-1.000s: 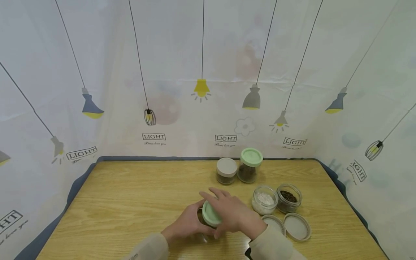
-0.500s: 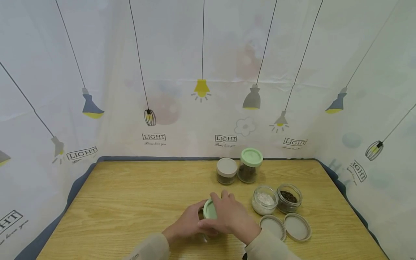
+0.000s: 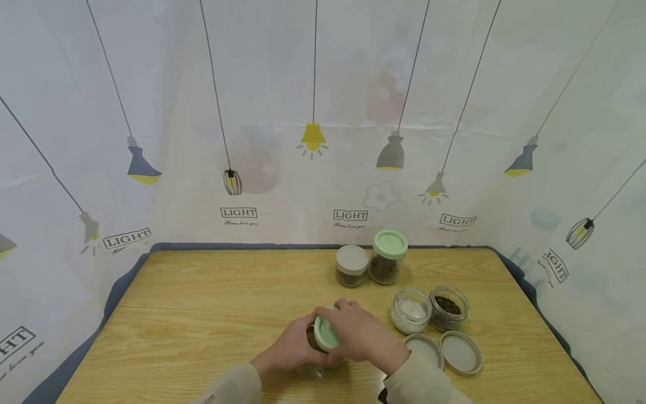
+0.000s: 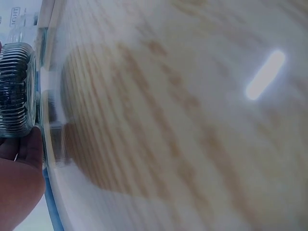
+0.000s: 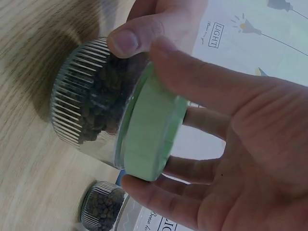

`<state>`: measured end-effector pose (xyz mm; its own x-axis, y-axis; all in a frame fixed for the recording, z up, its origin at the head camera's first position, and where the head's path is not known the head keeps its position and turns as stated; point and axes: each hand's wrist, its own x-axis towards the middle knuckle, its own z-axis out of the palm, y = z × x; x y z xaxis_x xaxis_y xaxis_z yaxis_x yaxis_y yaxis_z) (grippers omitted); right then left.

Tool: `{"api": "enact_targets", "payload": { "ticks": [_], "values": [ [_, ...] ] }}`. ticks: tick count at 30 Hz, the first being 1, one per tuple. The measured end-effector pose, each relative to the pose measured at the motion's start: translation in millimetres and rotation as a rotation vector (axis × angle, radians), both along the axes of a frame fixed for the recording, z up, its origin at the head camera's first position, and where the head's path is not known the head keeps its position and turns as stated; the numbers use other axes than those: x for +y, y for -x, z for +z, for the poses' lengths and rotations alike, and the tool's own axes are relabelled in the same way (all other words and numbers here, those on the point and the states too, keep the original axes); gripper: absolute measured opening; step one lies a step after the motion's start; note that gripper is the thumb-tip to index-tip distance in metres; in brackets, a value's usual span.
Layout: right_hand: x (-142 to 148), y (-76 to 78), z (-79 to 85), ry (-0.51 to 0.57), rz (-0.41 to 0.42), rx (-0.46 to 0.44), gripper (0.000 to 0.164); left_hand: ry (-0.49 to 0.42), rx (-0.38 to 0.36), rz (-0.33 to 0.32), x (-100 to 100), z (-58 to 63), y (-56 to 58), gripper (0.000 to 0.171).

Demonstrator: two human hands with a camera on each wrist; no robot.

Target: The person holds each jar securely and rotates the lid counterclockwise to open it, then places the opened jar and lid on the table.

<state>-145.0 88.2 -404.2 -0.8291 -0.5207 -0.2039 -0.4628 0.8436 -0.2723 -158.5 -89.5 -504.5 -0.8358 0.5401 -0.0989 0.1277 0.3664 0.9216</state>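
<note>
Low at the front of the table, my left hand (image 3: 292, 345) holds a ribbed glass jar (image 5: 94, 98) from the side. Dark bean-like pieces show through its glass. The jar's pale green lid (image 3: 325, 334) is gripped by my right hand (image 3: 360, 334), with the thumb and fingers around its rim in the right wrist view. The lid sits on the jar's mouth. In the left wrist view the jar (image 4: 14, 91) is at the left edge, and the left hand (image 4: 21, 178) is partly cut off. Whether the jar's base touches the table cannot be told.
Behind the hands stand a white-lidded jar (image 3: 351, 266) and a green-lidded jar (image 3: 388, 258). To the right are lidless jars of white grains (image 3: 411, 311) and dark pieces (image 3: 448, 308). Two loose lids (image 3: 461, 352) lie before them on the wooden table (image 3: 202, 297).
My right hand has shifted on the green lid: fingers first extended over it, then closer round it and twisted, now turned partly back. The left hand and jar have stayed nearly in place.
</note>
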Motion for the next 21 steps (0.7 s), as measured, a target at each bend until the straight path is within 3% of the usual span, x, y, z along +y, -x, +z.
{"api": "enact_targets", "payload": {
  "ticks": [6, 13, 17, 21],
  "values": [
    [2.3, -0.7, 3.1, -0.011, 0.060, 0.004, 0.080, -0.003, 0.011, 0.005, 0.0, 0.9, -1.6, 0.079],
    [3.9, 0.3, 4.1, 0.008, 0.074, -0.029, 0.083, -0.012, -0.014, -0.007, -0.5, -1.5, -0.9, 0.084],
    [3.6, 0.7, 4.8, 0.024, 0.039, -0.041, 0.092, -0.011, -0.001, -0.013, -0.5, -1.1, 0.3, 0.086],
    [1.8, -0.3, 1.4, 0.035, -0.058, 0.016, 0.088, -0.026, 0.011, -0.017, -0.1, -1.1, 0.8, 0.080]
  ]
}}
